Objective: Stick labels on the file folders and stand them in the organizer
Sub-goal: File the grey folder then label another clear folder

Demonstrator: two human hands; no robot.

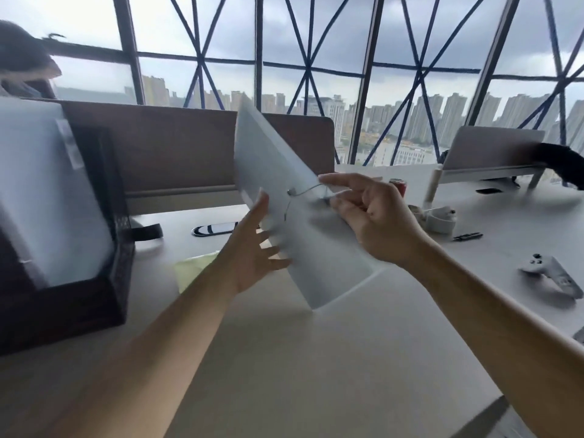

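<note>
- Tall windows crossed with blue tape filled the background of the head view; a brown divider panel stood behind the organizer and a pale table lay under everything.
- Inside the organizer, a dark box, translucent standing folders already leaned; one bore a small label near its top edge, so that share looked done.
- Right of the organizer and clear of it, the held folder hung tilted in the air, its lowest corner near the table; no label showed on its near face, though blur left that uncertain.
- The left hand had its fingers spread, touching the held folder's edge on the organizer side; the right hand pinched the far edge where the string closure ended, forefinger straight.
- By my judgement this folder was yet to be labelled, or at least stood in the organizer; a pale green sheet lay flat just right of the organizer, perhaps the labels, too blurred to tell.
- Open room lay between the organizer and the held folder, and the organizer's top was open from above; its front lip and the standing folders were the edges to miss.
- Well apart to the organizer's right sat a game controller, a red can and a laptop stand, none in the likely path.
</note>
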